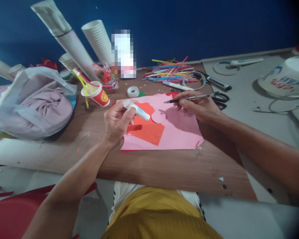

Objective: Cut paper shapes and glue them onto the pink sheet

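Note:
My left hand (116, 121) grips a small white tube with blue print (139, 112), tilted over an orange paper piece (151, 133) with a cut, curved edge. In my right hand (193, 104) is a clear-barrelled pen (201, 96), its dark tip pointing left above the pink paper (179, 136). A small round pink cutout (158, 117) lies between the hands, against the orange piece. The pink sheets are spread flat on the brown table, with a bit of red paper showing beneath their front edge.
Behind the paper lie a tape roll (133, 91), a marker (178, 85), scissors (220, 98) and a pile of colored sticks (169, 71). At left stand a red paper cup (99, 94) and a plastic bag with cloth (45, 96). Stacked white cups (97, 39) lean at the back.

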Demonstrator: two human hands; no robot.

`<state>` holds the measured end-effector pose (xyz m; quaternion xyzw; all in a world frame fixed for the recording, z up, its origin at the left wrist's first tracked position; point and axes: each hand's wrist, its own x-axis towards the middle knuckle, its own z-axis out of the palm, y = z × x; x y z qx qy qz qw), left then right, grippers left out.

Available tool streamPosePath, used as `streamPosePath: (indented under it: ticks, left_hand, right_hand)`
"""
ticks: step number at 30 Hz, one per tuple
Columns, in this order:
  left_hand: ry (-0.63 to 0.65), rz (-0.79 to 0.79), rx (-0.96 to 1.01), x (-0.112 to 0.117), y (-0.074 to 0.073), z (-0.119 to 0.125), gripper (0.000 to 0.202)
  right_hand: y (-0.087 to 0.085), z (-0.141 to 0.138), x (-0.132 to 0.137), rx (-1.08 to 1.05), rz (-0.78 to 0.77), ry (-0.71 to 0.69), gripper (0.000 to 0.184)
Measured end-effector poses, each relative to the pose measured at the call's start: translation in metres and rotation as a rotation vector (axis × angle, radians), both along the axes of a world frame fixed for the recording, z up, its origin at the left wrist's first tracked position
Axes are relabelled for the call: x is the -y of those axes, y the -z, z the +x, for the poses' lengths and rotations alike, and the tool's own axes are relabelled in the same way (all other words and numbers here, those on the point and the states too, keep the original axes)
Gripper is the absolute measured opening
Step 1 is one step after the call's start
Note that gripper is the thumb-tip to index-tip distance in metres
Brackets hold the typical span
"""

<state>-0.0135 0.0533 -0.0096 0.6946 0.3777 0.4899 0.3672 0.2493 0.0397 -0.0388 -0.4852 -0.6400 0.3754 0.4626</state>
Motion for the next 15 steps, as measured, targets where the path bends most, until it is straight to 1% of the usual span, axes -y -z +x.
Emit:
streamPosePath:
  ticks: [2,4,5,6,8,11,15]
  left_hand:
    - [-0.015,-0.001,0.0,-0.004,0.001,-0.005,0.019]
    - [-0.011,-0.018,0.002,-0.006,0.005,-0.007,0.018]
    - [-0.009,-0.027,0.007,-0.006,0.007,-0.008,0.017]
    - [-0.007,-0.037,0.012,-0.006,0.008,-0.008,0.016]
    - [-0.012,-0.053,0.02,-0.007,0.011,-0.008,0.016]
    - [-0.031,-0.076,-0.003,-0.009,0.012,-0.009,0.015]
    - [-0.069,-0.076,-0.067,-0.015,0.011,-0.014,0.017]
  right_hand:
    - [0.003,0.003,-0.001,0.198,0.143,0.06,0.025]
    - [0.006,0.009,-0.003,0.471,0.305,0.099,0.027]
    - [0.007,0.012,-0.004,0.628,0.358,0.105,0.028]
    - [0.008,0.016,-0.004,0.777,0.396,0.118,0.029]
    - [0.008,0.022,-0.006,1.01,0.411,0.162,0.031]
    - [0.007,0.029,-0.009,1.17,0.405,0.256,0.035]
    - [0.007,0.034,-0.014,1.202,0.41,0.332,0.038]
